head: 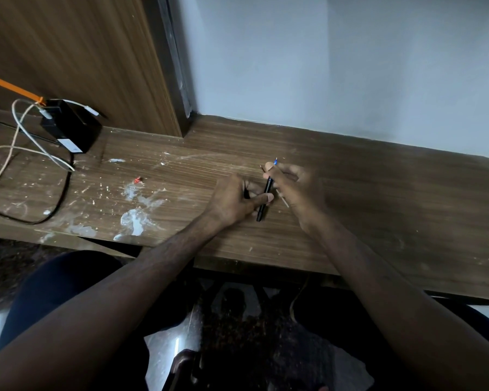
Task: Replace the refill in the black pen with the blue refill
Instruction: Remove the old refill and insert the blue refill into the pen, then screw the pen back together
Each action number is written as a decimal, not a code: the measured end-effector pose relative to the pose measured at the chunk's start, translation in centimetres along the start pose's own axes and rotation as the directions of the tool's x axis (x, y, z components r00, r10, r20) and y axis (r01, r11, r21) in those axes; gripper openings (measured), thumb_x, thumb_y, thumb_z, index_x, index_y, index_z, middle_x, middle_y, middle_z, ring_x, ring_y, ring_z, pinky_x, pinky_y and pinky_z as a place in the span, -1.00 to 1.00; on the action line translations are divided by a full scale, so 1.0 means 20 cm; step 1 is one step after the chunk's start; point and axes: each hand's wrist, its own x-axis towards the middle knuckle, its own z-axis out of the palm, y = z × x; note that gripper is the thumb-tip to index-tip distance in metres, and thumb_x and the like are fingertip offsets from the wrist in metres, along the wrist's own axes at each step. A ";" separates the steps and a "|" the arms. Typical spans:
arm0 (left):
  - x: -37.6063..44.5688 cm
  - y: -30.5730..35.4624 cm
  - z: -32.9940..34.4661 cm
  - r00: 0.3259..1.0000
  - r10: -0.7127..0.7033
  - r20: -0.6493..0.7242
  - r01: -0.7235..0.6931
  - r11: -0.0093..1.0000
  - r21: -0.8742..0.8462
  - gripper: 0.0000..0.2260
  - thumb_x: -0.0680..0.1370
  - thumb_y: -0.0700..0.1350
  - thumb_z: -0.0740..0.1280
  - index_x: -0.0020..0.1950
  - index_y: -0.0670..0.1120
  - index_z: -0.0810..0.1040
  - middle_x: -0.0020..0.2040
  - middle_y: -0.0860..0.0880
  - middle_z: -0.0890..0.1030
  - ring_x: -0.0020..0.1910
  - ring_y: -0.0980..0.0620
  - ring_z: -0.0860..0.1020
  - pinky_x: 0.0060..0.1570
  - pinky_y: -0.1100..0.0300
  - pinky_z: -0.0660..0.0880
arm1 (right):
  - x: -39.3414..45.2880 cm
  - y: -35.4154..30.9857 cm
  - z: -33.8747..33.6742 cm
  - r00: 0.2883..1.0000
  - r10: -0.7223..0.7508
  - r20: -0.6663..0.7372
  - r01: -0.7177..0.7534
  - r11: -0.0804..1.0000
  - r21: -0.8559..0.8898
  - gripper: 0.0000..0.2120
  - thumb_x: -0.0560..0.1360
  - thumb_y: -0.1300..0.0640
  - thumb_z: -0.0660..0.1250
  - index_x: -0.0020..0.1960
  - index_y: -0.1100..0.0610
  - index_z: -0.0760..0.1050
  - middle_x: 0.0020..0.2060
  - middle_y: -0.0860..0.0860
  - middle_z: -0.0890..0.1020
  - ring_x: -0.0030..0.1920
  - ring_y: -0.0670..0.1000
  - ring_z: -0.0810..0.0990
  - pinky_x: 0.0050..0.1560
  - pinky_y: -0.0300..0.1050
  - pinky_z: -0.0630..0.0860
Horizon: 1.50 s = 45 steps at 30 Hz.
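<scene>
The black pen barrel [265, 197] stands tilted over the wooden desk [378, 198], its lower end near the desk surface. My left hand [235, 200] pinches the barrel's lower half between thumb and fingers. My right hand [292, 183] is closed at the barrel's upper end, and the thin blue refill [275, 161] pokes out above its fingertips, in line with the barrel. A second thin, pale refill [283, 199] lies on the desk just under my right hand. My right hand is blurred.
A small red piece [137, 180] lies on the desk left of my hands, among white paint stains. At far left sit a black box [71, 127], white and black cables [26, 148] and an orange stick [12, 87]. The wall runs behind the desk.
</scene>
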 end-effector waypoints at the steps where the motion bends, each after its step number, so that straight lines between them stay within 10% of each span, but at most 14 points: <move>1: 0.01 -0.01 0.00 1.000 0.002 -0.026 -0.001 1.000 0.020 -0.80 0.59 0.03 0.50 -0.15 -0.04 0.79 -0.32 0.02 0.76 -0.33 0.12 0.73 -0.19 0.22 0.59 | -0.01 0.01 0.00 0.999 0.005 0.039 -0.002 0.997 -0.072 -0.63 0.56 -0.21 0.46 0.14 0.07 0.74 -0.02 -0.01 0.81 0.00 -0.11 0.75 0.02 -0.01 0.70; 12: 0.13 -0.18 -0.20 0.984 -0.055 -0.167 0.104 0.947 0.305 -0.82 0.55 -0.17 0.53 0.15 -0.11 0.72 0.05 -0.07 0.77 -0.03 0.05 0.68 -0.10 0.59 0.38 | -0.01 0.05 -0.04 0.974 0.149 0.168 -0.139 0.988 -0.072 -0.70 0.75 0.00 0.20 0.14 0.19 0.60 -0.17 0.10 0.78 -0.22 0.05 0.78 -0.20 -0.05 0.69; 17: 0.11 -0.13 -0.06 0.997 -0.040 -0.064 0.061 0.931 0.359 -0.55 0.59 -0.04 0.49 0.48 0.03 0.57 0.36 -0.15 0.59 0.27 -0.11 0.62 0.32 0.07 0.58 | -0.05 0.11 0.01 0.937 0.221 0.270 -0.185 0.971 -0.154 -0.74 0.75 0.02 0.20 0.10 0.15 0.59 -0.20 0.12 0.76 -0.28 0.03 0.74 -0.35 -0.16 0.63; 22: 0.10 -0.12 0.02 0.993 -0.070 -0.099 0.104 0.913 0.395 -0.67 0.56 -0.18 0.51 0.30 0.03 0.64 0.27 -0.16 0.60 0.20 -0.16 0.64 0.22 0.02 0.62 | -0.04 0.15 0.01 0.918 0.250 0.306 -0.194 0.960 -0.201 -0.80 0.72 0.05 0.27 0.15 0.16 0.58 -0.27 0.05 0.77 -0.33 -0.04 0.76 -0.36 -0.14 0.65; 27: 0.12 -0.14 0.00 0.988 -0.096 -0.124 0.128 0.951 0.281 -0.64 0.56 -0.23 0.48 0.35 -0.06 0.58 0.17 -0.13 0.72 0.17 -0.13 0.68 0.08 0.33 0.41 | -0.04 0.15 0.02 0.898 0.271 0.348 -0.205 0.955 -0.215 -0.85 0.71 0.09 0.26 0.09 0.10 0.58 -0.22 0.07 0.76 -0.31 -0.04 0.74 -0.30 -0.10 0.66; 31: 0.15 -0.15 -0.02 0.966 -0.242 -0.092 0.235 0.969 -0.077 -0.67 0.62 -0.18 0.43 0.39 0.01 0.62 0.20 -0.10 0.73 0.18 -0.09 0.68 0.30 0.07 0.55 | -0.04 0.14 0.03 0.908 0.233 0.349 -0.168 0.964 -0.208 -0.85 0.71 0.09 0.27 0.04 0.07 0.59 -0.24 0.05 0.76 -0.31 -0.03 0.74 -0.30 -0.10 0.67; 35: 0.18 -0.13 -0.02 0.931 -0.357 -0.074 0.261 0.794 -0.548 -0.83 0.62 -0.27 0.44 0.17 -0.07 0.66 -0.06 -0.16 0.62 -0.27 0.06 0.59 -0.23 0.28 0.60 | -0.06 0.11 0.04 0.903 0.180 0.391 -0.120 0.978 -0.172 -0.90 0.69 0.11 0.33 0.02 0.04 0.59 -0.20 0.09 0.74 -0.27 0.03 0.72 -0.24 -0.03 0.67; 45: 0.19 -0.13 -0.04 0.908 -0.399 -0.132 0.241 0.752 -0.614 -0.77 0.58 -0.18 0.52 0.23 -0.13 0.68 -0.09 -0.11 0.74 -0.36 0.12 0.61 -0.22 0.28 0.60 | -0.06 0.10 0.04 0.918 0.105 0.382 -0.052 0.988 -0.145 -0.91 0.67 0.09 0.38 0.08 0.08 0.63 -0.19 0.12 0.76 -0.26 0.07 0.70 -0.24 -0.03 0.65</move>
